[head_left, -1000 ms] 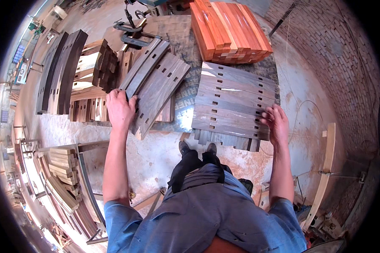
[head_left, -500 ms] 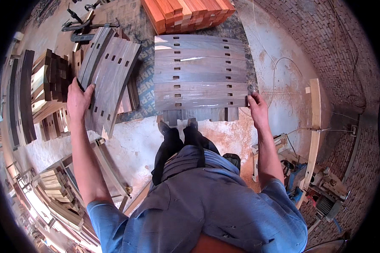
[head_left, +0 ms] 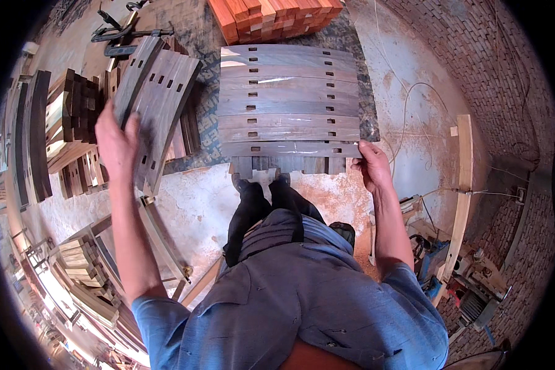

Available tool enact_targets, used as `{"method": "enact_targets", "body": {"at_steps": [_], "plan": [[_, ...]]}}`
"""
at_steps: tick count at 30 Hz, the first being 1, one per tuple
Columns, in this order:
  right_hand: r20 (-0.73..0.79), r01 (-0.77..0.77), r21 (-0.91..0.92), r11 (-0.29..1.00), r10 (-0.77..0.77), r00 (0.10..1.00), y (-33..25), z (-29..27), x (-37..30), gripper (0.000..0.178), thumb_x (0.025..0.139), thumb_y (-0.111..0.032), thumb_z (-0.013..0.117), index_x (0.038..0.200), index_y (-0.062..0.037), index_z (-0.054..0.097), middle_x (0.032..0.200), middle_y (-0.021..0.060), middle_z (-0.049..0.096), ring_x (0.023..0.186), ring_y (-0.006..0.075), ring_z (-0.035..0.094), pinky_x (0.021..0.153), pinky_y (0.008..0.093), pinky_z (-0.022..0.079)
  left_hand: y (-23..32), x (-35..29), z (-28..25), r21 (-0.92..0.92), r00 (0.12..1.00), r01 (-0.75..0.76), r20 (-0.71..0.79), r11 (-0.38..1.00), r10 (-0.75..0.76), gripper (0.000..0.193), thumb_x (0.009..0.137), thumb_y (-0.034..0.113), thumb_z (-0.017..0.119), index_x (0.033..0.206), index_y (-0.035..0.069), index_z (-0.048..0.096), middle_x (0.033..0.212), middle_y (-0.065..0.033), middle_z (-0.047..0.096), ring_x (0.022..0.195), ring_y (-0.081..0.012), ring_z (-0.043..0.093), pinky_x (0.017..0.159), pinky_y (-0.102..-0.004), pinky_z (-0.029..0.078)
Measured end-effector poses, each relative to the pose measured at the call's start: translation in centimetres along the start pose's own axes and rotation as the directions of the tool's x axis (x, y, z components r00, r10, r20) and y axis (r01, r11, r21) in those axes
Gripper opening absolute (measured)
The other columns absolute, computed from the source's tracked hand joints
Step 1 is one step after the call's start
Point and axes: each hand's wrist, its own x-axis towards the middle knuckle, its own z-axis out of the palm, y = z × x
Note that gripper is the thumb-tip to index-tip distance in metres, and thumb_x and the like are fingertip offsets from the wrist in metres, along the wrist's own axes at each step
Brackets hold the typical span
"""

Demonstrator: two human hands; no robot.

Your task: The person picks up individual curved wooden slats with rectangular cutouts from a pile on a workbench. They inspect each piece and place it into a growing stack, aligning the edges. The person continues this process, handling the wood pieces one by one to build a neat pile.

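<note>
Head view: the person stood over the floor, looking down at two lots of dark curved wooden slats with small rectangular mortise slots.

Left hand [head_left: 117,143] lay on the near end of the slanted bundle of dark slotted slats [head_left: 157,105], which sat on the left, leaning over a stack of short dark-and-pale wood blocks [head_left: 74,123]. Fingers looked wrapped over the slat edge, but motion blur meant I couldn't tell how firm the grip was.

Right hand [head_left: 371,165] was closed on the right end of the nearest dark slotted slat [head_left: 290,150], thumb on top. That slat was the front one of a flat row of matching slats [head_left: 288,92] laid side by side on a dark mat [head_left: 369,126], just ahead of the person's black shoes [head_left: 262,185].

A stack of orange-red timber boards [head_left: 271,17] sat beyond the row, touching or nearly so. Metal clamps [head_left: 120,34] lay at upper left.

My read: a sorting/laying-out step, one hand on each pile. The next move would need a square lift of the near slat by its end, keeping it clear of its neighbour so the row stays aligned. The left bundle looked loosely stacked; it could slide if pulled.
</note>
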Motion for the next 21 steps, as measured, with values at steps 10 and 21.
{"method": "enact_targets", "body": {"at_steps": [10, 21], "plan": [[0.293, 0.29, 0.263, 0.92, -0.363, 0.885, -4.4, 0.5, -3.8, 0.025, 0.094, -0.007, 0.06, 0.118, -0.0032, 0.057, 0.116, 0.0156, 0.063, 0.103, 0.0211, 0.064, 0.086, 0.033, 0.054, 18.7, -9.2, -1.1, -0.47, 0.866, -0.246, 0.287, 0.848, 0.41, 0.069, 0.068, 0.015, 0.08, 0.129, -0.001, 0.052, 0.129, -0.0197, 0.054, 0.12, -0.038, 0.051, 0.104, -0.0471, 0.04], [0.574, 0.507, 0.434, 0.745, -0.662, 0.482, -9.8, 3.2, -5.2, 0.034, 0.091, -0.009, 0.063, 0.124, -0.0031, 0.055, 0.126, 0.0179, 0.054, 0.119, 0.0355, 0.056, 0.103, 0.0509, 0.043, 18.1, -10.0, -3.0, -0.355, 0.94, -0.267, 0.11, 0.896, 0.324, 0.066, 0.062, 0.012, 0.081, 0.122, 0.002, 0.056, 0.109, -0.0148, 0.061, 0.098, -0.0344, 0.059, 0.085, -0.0435, 0.047]]}}
